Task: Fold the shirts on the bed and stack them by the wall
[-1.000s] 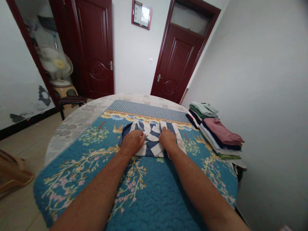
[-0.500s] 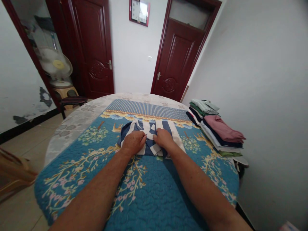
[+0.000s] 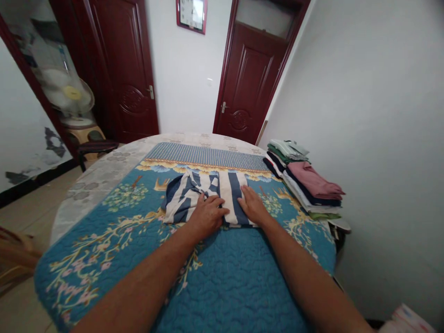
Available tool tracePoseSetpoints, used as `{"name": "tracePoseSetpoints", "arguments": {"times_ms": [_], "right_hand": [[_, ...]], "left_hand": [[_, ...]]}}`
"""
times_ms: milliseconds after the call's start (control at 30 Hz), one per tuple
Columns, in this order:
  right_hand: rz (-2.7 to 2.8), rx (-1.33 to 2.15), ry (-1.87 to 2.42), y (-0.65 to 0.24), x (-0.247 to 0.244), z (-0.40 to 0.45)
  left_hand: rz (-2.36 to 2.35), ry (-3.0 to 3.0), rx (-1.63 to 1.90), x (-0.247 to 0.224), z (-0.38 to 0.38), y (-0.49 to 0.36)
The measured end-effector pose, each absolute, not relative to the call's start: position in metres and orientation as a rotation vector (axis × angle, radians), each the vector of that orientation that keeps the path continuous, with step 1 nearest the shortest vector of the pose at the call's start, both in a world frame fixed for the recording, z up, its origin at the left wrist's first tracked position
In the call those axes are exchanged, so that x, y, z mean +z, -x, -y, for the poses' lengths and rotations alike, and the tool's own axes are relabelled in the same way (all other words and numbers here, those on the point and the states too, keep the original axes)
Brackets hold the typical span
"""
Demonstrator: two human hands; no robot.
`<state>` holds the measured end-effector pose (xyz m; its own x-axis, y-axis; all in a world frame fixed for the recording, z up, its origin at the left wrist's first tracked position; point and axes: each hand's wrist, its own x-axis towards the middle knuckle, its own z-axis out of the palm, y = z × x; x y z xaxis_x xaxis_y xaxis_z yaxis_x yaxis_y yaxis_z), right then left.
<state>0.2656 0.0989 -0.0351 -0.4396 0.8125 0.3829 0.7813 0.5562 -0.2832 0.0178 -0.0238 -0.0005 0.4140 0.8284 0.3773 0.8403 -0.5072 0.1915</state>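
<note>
A blue-and-white striped garment (image 3: 185, 199) lies partly folded on the blue floral quilt (image 3: 225, 277). Its right part is a flat, straight-edged panel, while the left part is bunched and creased. My left hand (image 3: 208, 213) rests on the middle of the cloth with the fingers spread toward the panel's edge. On the panel's right side lies my right hand (image 3: 252, 206), fingers stretched out over the stripes. Neither hand grips the fabric.
Two stacks of folded clothes sit at the table's right edge, one topped by a pink garment (image 3: 315, 179), the other by a pale striped one (image 3: 286, 149). A patterned cloth (image 3: 83, 189) covers the round table. A fan (image 3: 69, 92) and stool (image 3: 93, 147) stand far left.
My hands have let go of the pinched cloth and now lie flat on it. The right part of the garment has become a smooth panel. The view has shifted slightly right.
</note>
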Motion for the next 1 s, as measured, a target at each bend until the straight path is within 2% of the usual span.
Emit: {"name": "tracePoseSetpoints", "arguments": {"times_ms": [100, 300, 500, 633, 700, 833, 900, 1000], "right_hand": [[2.325, 0.043, 1.386, -0.259, -0.045, -0.092], [2.273, -0.008, 1.357, -0.263, -0.033, -0.089], [2.328, 0.094, 1.388, -0.261, -0.029, -0.086], [2.345, 0.072, 1.41, -0.26, -0.029, -0.087], [2.359, 0.066, 1.406, -0.259, -0.032, -0.087], [2.337, 0.063, 1.367, -0.259, -0.038, -0.09], [2.316, 0.071, 1.35, -0.26, -0.039, -0.091], [2.294, 0.077, 1.341, -0.261, -0.041, -0.092]], "left_hand": [[1.542, 2.61, -0.729, -0.005, 0.02, -0.02], [1.38, 2.686, -0.759, -0.006, 0.013, -0.003], [1.422, 2.78, -0.681, 0.002, 0.021, -0.003], [1.498, 2.822, -0.789, 0.005, 0.025, -0.003], [1.688, 2.746, -0.97, 0.006, 0.02, -0.004], [2.372, 2.366, -1.375, 0.013, -0.013, -0.013], [2.656, 2.242, -1.395, 0.017, -0.035, -0.022], [2.814, 2.173, -1.235, 0.021, -0.063, -0.033]]}}
